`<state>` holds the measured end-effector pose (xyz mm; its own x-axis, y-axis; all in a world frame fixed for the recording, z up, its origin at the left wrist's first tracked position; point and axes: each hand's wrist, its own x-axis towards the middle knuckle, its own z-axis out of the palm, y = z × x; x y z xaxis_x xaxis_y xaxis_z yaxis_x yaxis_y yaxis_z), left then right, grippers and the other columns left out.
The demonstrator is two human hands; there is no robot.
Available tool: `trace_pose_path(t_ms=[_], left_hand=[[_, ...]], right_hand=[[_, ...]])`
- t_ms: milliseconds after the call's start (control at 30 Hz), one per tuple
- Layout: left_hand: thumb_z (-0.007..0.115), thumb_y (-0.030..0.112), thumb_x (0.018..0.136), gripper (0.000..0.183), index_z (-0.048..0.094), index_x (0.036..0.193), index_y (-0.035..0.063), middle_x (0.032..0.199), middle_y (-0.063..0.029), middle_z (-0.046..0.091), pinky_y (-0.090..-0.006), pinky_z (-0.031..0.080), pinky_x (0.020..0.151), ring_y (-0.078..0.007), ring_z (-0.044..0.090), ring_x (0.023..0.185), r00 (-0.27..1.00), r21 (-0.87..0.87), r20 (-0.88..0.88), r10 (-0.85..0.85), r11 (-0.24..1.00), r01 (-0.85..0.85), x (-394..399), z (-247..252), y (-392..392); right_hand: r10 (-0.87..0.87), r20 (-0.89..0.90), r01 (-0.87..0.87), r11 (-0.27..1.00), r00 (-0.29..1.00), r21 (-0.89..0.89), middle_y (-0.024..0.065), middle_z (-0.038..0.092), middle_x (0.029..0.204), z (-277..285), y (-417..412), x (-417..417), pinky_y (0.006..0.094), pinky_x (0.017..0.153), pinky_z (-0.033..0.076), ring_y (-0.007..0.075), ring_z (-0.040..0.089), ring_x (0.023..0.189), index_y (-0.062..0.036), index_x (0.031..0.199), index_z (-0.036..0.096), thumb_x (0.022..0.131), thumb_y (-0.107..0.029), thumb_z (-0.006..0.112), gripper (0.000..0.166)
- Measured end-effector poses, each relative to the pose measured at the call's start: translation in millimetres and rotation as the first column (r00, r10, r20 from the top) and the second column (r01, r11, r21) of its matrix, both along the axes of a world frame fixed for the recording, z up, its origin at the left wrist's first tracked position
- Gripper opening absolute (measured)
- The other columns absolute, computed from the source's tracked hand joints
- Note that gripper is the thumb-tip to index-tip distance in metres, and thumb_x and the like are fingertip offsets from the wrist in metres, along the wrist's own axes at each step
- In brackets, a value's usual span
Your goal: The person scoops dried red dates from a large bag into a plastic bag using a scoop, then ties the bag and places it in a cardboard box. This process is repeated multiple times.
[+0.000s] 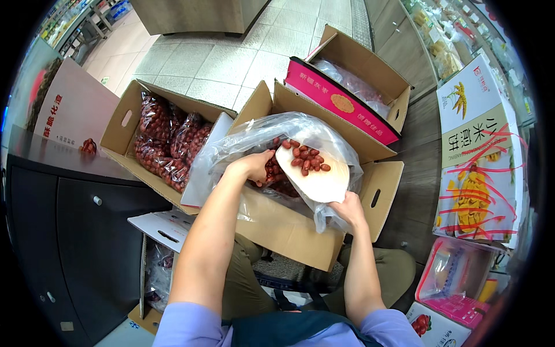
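Note:
My right hand grips the near end of a white scoop. Several red dates lie on the scoop's far half. My left hand reaches into a clear plastic bag, its fingers against more loose dates beside the scoop. Some of its fingertips are hidden, so whether they hold any dates is unclear. The bag lines an open cardboard box in front of me, and its edge bunches up under my right hand.
To the left, an open carton holds clear bags of dates. Beyond on the right stands a pink-sided carton with bagged goods. Dark cabinets flank the left. A printed box with red ribbon stands right. Another carton is low left.

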<state>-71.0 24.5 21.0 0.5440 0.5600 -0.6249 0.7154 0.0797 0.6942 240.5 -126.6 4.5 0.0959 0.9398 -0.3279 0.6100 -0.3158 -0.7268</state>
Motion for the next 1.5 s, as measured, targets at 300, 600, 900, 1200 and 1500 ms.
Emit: trace_pose_path(t_ms=[300, 600, 900, 1200, 1500], left_hand=[[0.076, 0.004, 0.061, 0.115, 0.011, 0.155, 0.0028, 0.151, -0.0172, 0.038, -0.0373, 0.053, 0.088, -0.0331, 0.059, 0.117, 0.968, 0.150, -0.198, -0.152, 0.972, 0.183, 10.0, -5.8, -1.9], [0.070, -0.003, 0.067, 0.106, 0.013, 0.155, 0.0053, 0.162, -0.0118, 0.016, -0.0378, 0.051, 0.096, -0.0328, 0.053, 0.127, 0.943, 0.191, -0.268, -0.196, 0.949, 0.251, 10.5, -9.8, -0.6], [0.062, 0.001, 0.070, 0.091, 0.025, 0.153, 0.0085, 0.145, -0.0184, 0.047, -0.0391, 0.046, 0.102, -0.0343, 0.053, 0.125, 0.957, 0.185, -0.227, -0.178, 0.957, 0.222, 15.2, 10.9, -0.2], [0.056, -0.005, 0.072, 0.072, 0.047, 0.143, 0.0026, 0.128, -0.0184, 0.063, -0.0317, 0.048, 0.096, -0.0251, 0.060, 0.117, 0.999, 0.228, 0.023, -0.038, 0.973, 0.032, 12.3, 30.6, 1.9], [0.046, -0.004, 0.075, 0.055, 0.059, 0.128, -0.0051, 0.114, -0.0089, 0.068, -0.0228, 0.048, 0.062, -0.0073, 0.057, 0.071, 0.875, -0.105, 0.448, 0.186, 0.982, -0.156, 31.3, 150.6, -40.2]], right_hand=[[0.387, 0.548, -0.434, 0.900, 0.742, -0.048, 0.0223, 0.068, 0.078, 158.0, 10.0, -48.2, 0.0487, 0.074, 0.053, 0.0398, 0.067, 0.079, 0.0008, 0.086, 0.062, 0.079, -0.021, 0.069, 0.025], [0.303, 0.601, -0.310, 0.946, 0.740, -0.096, 0.0229, 0.068, 0.077, 190.6, 1.8, -29.6, 0.0476, 0.074, 0.053, 0.0394, 0.068, 0.078, -0.0002, 0.085, 0.069, 0.080, -0.028, 0.073, 0.028], [0.247, 0.494, -0.196, 0.968, 0.833, -0.154, 0.0259, 0.067, 0.079, 165.8, -4.4, 9.6, 0.0491, 0.077, 0.052, 0.0419, 0.066, 0.081, 0.0023, 0.085, 0.069, 0.082, -0.030, 0.070, 0.032], [0.218, 0.628, -0.216, 0.973, 0.747, -0.080, 0.0226, 0.064, 0.107, 150.3, -8.1, 21.6, 0.0465, 0.089, 0.049, 0.0371, 0.063, 0.102, 0.0031, 0.106, 0.064, 0.083, -0.031, 0.071, 0.042], [0.446, 0.440, -0.559, 0.813, 0.779, 0.164, 0.0203, 0.037, 0.147, 134.8, -5.1, -9.4, 0.0422, 0.110, 0.037, 0.0352, 0.041, 0.134, -0.0011, 0.149, 0.028, 0.068, -0.027, 0.086, 0.103]])
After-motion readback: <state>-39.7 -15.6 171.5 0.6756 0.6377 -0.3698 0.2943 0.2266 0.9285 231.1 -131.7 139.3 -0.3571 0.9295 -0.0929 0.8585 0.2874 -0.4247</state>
